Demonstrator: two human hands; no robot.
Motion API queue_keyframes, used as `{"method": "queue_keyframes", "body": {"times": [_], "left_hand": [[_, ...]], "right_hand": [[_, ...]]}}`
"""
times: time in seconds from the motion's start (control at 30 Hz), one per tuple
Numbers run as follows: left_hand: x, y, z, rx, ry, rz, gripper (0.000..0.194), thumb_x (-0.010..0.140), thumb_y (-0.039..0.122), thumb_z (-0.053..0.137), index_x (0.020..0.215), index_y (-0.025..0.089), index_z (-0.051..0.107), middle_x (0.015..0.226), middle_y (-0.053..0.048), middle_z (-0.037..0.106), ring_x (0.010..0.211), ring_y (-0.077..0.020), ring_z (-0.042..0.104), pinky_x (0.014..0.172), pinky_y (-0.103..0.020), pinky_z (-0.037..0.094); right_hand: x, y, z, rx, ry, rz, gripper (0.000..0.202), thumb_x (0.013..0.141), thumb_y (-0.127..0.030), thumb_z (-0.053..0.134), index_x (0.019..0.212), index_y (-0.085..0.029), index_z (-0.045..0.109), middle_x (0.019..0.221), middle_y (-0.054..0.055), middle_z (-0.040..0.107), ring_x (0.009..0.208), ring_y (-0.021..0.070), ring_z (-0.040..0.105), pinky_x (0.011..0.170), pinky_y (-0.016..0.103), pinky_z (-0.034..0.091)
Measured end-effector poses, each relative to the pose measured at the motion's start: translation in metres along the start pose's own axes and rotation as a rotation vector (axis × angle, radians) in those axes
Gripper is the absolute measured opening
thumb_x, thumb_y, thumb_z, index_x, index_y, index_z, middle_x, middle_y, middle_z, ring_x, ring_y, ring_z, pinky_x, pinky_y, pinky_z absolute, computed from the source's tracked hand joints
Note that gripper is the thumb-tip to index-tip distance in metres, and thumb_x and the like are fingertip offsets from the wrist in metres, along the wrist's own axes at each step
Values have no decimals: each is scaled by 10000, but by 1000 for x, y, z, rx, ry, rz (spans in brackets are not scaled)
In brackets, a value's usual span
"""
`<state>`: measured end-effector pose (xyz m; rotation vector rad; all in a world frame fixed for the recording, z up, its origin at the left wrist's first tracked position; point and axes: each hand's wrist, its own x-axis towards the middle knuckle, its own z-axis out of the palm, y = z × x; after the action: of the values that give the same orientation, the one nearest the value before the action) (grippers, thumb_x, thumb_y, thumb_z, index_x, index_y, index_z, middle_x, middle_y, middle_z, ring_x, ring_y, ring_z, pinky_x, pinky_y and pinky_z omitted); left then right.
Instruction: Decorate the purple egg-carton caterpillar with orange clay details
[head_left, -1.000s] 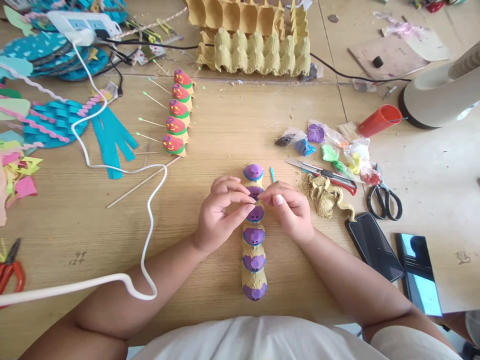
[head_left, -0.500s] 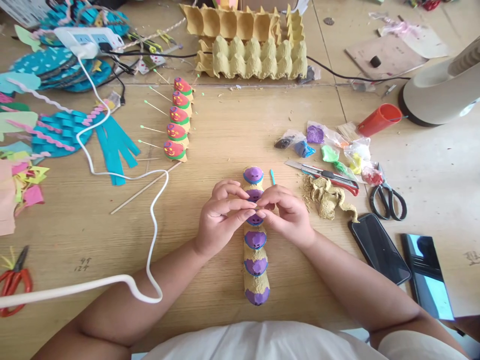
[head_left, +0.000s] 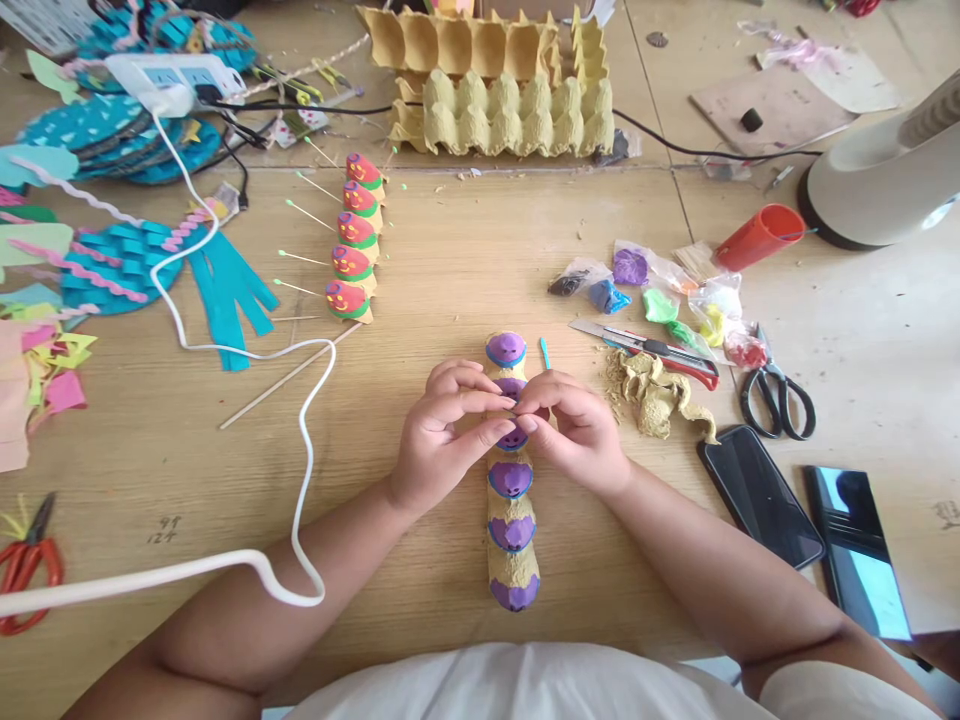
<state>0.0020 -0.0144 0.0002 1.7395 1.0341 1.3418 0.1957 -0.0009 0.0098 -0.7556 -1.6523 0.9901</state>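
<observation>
Over an egg-carton strip [head_left: 512, 566] with purple clay caps and blue edging, my left hand [head_left: 442, 430] and my right hand [head_left: 577, 430] meet fingertip to fingertip. Both hands pinch thumb toward index finger; whatever lies between the tips is too small to make out. The strip stands lengthwise in front of me, and my fingers partly hide its second and third bumps. Dark face marks show on several caps. Just beyond my right hand lies a small blue tool [head_left: 545, 353].
Right of my hands lie a utility knife [head_left: 660, 350], carton scraps [head_left: 656, 400], black scissors [head_left: 778, 400], bagged clay [head_left: 630, 267] and a phone [head_left: 761, 497]. A red-and-green carton caterpillar [head_left: 351, 263] stands at left, near a white cable [head_left: 307, 420]. Egg cartons [head_left: 517, 115] are at the back.
My fingertips have shifted very slightly, with the thumbs a little different in position at the pinch. The purple-capped strip stays where it was.
</observation>
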Motion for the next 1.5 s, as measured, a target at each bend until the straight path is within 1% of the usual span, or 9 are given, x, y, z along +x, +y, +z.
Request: {"method": "queue_keyframes", "body": {"times": [0.43, 0.7, 0.97, 1.0, 1.07, 1.17, 1.27, 1.33, 1.5], "left_hand": [[0, 1, 0, 22, 52, -41, 77, 951, 263, 714, 968, 274, 788, 997, -39, 706, 1135, -215, 616, 1112, -443, 463], [-2, -3, 6, -77, 295, -229, 200, 993, 409, 644, 1003, 237, 746, 987, -49, 728, 981, -185, 662, 914, -322, 521], [8, 2, -1, -64, 478, -255, 178, 977, 405, 665, 1010, 235, 707, 988, -33, 714, 883, -147, 636, 821, -280, 498], [11, 4, -7, -16, 448, -272, 167, 969, 394, 678, 1018, 238, 710, 979, -28, 711, 860, -145, 630, 800, -279, 493], [17, 8, -23, 127, 268, -276, 127, 959, 347, 687, 1015, 238, 723, 949, -23, 714, 835, -150, 620, 774, -287, 482], [24, 8, -52, 426, -82, -163, 85, 936, 282, 702, 888, 230, 751, 926, -31, 727, 914, -190, 641, 850, -331, 486], [25, -3, -72, 618, -290, -57, 81, 923, 278, 719, 888, 252, 787, 933, -42, 736, 970, -224, 629, 927, -377, 474], [23, -11, -76, 667, -375, -6, 80, 904, 303, 750, 949, 270, 807, 955, -53, 739, 989, -244, 607, 930, -398, 467], [23, -20, -72, 689, -457, 35, 60, 891, 292, 760, 899, 302, 818, 963, -56, 725, 1015, -264, 571, 949, -429, 436]], "right_hand": [[0, 0, 1, -23, 65, 111, 99, 962, -261, 687, 878, -210, 699, 815, 26, 709, 712, 135, 622, 643, 272, 505], [-1, 0, 0, -57, 133, 192, 171, 1013, -357, 623, 984, -239, 744, 897, 34, 764, 801, 169, 684, 743, 312, 548], [-2, 7, -2, -224, 163, 161, 219, 1037, -368, 566, 983, -246, 740, 831, 32, 717, 786, 192, 653, 751, 353, 505], [-3, 8, -2, -232, 162, 156, 219, 1039, -366, 564, 983, -246, 739, 834, 32, 719, 789, 192, 652, 756, 354, 503], [-3, 10, -2, -240, 163, 158, 220, 1039, -369, 564, 991, -244, 738, 841, 34, 720, 793, 192, 653, 762, 356, 504], [-5, 12, -2, -252, 170, 173, 231, 1038, -388, 559, 1011, -239, 735, 842, 36, 714, 805, 197, 660, 771, 360, 512], [-6, 13, -1, -255, 188, 169, 238, 1037, -396, 558, 1015, -238, 735, 845, 39, 710, 817, 202, 657, 770, 360, 510], [-5, 14, -1, -243, 201, 158, 225, 1036, -383, 563, 1018, -242, 737, 855, 39, 713, 816, 200, 651, 766, 358, 504], [-5, 14, -1, -232, 200, 149, 212, 1037, -364, 562, 1019, -249, 740, 878, 41, 720, 824, 203, 648, 782, 366, 504]]}}
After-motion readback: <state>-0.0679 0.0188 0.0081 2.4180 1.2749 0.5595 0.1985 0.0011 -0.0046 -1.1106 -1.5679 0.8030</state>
